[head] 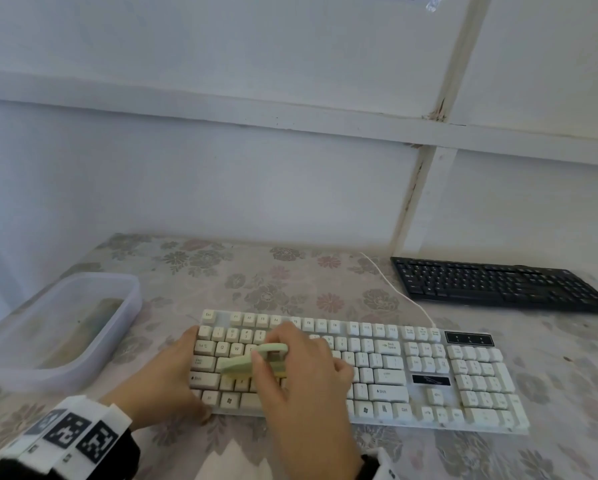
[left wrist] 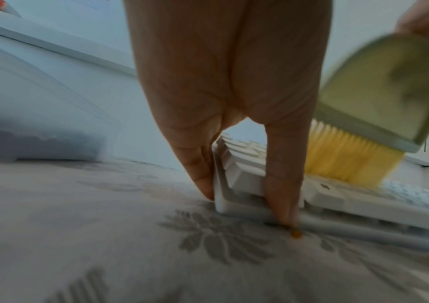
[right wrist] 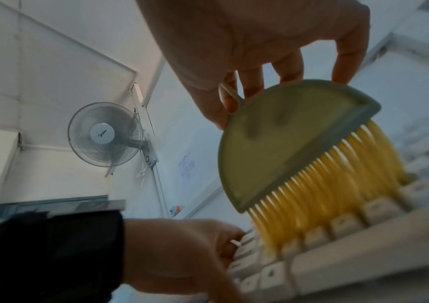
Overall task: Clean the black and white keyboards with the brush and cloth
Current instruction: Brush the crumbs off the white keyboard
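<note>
Pale panelled walls back a flowered surface (head: pixel 290 271) in the head view. On it the white keyboard (head: pixel 394 368) lies nearest the person, the black keyboard (head: pixel 498 282) well beyond its far right corner, and a clear tub (head: pixel 131 296) off its left end. The left hand (head: pixel 165 379) braces that left end; the right hand (head: pixel 290 368) holds the brush (head: pixel 242 365) over the left letter keys. No cloth can be made out for certain.

From the left wrist, two fingers (left wrist: pixel 203 180) stand straight down against the keyboard's near-left corner, tips on the surface, gripping nothing. The brush's yellow bristles (left wrist: pixel 345 160) meet the keys just beyond them. Should these fingers slip, a hard stroke would probably push the board toward the tub or skew it.

From the right wrist, fingers (right wrist: pixel 348 61) curl over the brush's rounded green back, thumb on its near face. The bristles splay between keycaps. Pressing too hard could lever a cap off; the grip looks light, so a snag might twist the brush loose. Dust swept leftward would likely land on the bracing hand.
</note>
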The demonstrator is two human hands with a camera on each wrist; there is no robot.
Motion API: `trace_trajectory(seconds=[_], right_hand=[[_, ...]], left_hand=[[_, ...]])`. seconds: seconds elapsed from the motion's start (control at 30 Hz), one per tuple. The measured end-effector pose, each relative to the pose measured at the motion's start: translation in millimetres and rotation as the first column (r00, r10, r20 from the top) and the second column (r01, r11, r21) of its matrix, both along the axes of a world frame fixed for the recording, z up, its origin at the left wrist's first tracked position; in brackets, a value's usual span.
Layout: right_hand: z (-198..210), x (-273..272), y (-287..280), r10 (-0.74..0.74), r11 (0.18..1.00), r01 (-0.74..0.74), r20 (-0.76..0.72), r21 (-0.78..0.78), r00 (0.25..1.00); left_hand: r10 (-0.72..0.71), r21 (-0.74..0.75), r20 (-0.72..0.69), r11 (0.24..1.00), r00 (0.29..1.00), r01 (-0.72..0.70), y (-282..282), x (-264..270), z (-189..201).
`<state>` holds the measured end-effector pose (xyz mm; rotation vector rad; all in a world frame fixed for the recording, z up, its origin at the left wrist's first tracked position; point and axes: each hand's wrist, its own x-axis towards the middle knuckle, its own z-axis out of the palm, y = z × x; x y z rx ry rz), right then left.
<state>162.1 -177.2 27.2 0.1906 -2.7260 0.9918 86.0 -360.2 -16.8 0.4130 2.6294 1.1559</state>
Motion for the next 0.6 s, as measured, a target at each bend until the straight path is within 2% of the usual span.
trace_trajectory(seconds=[0.1,0.27,0.33,0.47,0.53,0.6], right_hand=[[1.7,-0.1,12.2,-0.048,0.998,0.048,0.003,0.038,0.999],[5.7,6.0,4.0,-0.009,0.987,0.005,-0.022,-0.163,1.0],[4.0,6.4,8.6,-0.028,0.991,0.027,-0.005,-0.133,1.0],[6.8,6.1,34.7,-0.163,0.987,0.163,0.003,-0.009,0.987],[10.4,7.6,44.2,-0.202,0.976,0.2,-0.021,-0.084,0.979],[12.4,10.1,47.5,-0.186,0.958,0.172,-0.042,-0.231,0.982]], left_hand=[[-0.014,0.012,-0.01,1.0,1.0,0.014,0.1,0.4,-0.2],[-0.01,0.0,-0.03,1.0,1.0,0.01,1.1,0.3,0.3],[-0.009,-0.004,-0.034,1.0,0.999,0.009,1.6,0.3,0.1],[0.0,-0.016,-0.022,1.0,1.0,-0.001,0.7,0.2,-1.4],[0.013,-0.025,-0.008,1.0,1.0,-0.013,-0.3,-0.2,-3.0],[0.012,-0.034,0.002,0.999,1.0,-0.012,-0.3,-0.6,-3.3]])
